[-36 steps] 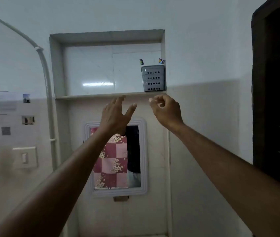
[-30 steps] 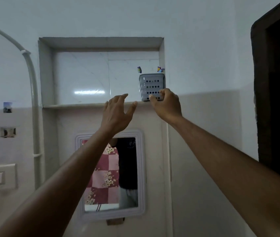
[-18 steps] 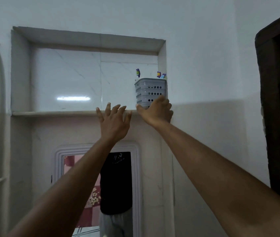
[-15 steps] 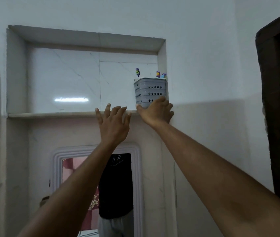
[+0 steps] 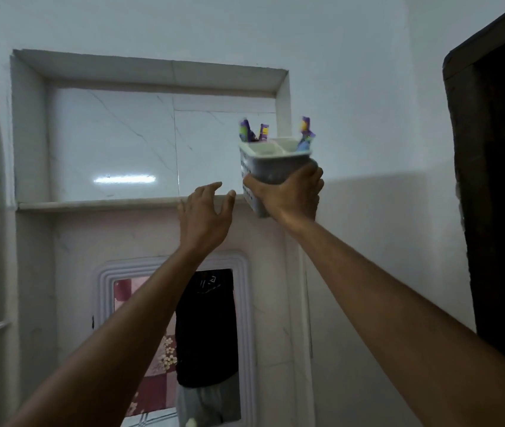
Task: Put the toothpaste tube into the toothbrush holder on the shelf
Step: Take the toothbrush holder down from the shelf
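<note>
- Framing the scene, a tiled wall niche (image 5: 115,143) sits high on the wall, and its shelf ledge (image 5: 97,205) runs bare along the visible front edge.
- Below the ledge hangs a white-framed mirror (image 5: 245,303), reflecting a dark-clothed torso.
- Gripping around the lower body of the toothbrush holder (image 5: 271,163), the right hand (image 5: 291,197) closes its fingers on the far side and its thumb on the near-left face; the holder looks clear of the ledge and tilts toward the camera, so its divided white compartments show.
- Reaching up beside it, the left hand (image 5: 205,215) is spread wide with fingers apart and holds nothing; its fingertips are near the holder's left wall, apart from it.
- Standing in the holder's back compartments, purple toothbrush heads (image 5: 246,131) poke above the rim.
- No toothpaste tube is recognisable anywhere, and neither hand carries one.
- Judging by this, the step in hand is taking hold of the holder; the next move calls for finding the tube, then dropping it into an open compartment and seating the holder flat on the ledge.
</note>
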Demonstrator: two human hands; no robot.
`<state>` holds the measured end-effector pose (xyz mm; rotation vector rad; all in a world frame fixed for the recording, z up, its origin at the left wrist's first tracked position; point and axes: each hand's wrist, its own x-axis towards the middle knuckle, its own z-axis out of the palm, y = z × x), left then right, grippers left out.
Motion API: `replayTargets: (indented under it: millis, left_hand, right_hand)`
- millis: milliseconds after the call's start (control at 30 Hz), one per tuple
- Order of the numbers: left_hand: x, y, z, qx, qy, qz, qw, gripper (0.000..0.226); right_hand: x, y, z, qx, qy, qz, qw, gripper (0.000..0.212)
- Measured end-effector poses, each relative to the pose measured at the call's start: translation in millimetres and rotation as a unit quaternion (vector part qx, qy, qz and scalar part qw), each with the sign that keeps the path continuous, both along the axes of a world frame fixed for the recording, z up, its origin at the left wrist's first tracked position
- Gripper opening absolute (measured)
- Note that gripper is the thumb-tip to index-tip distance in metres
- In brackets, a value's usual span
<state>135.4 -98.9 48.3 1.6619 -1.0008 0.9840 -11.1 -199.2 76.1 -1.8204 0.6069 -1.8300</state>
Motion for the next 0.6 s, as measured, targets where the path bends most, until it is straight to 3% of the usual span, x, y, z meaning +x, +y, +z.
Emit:
replayTargets:
  millis: [200, 433, 600]
  left_hand:
    - [-43, 33, -44, 0.015, -0.006, -0.016, 1.0, 0.062]
    - [-83, 73, -166, 0.067, 0.104, -0.058, 0.991, 0.052]
    - [-104, 104, -277, 0.127, 0.198, -0.046, 0.971, 0.062]
  right_hand:
    - [-47, 14, -60, 0.023, -0.031, 0.068, 0.997, 0.122]
    - [-82, 26, -187, 0.104, 0.023, 0.117, 0.987, 0.123]
    - [-95, 44, -293, 0.165, 0.101, 0.149, 0.97, 0.119]
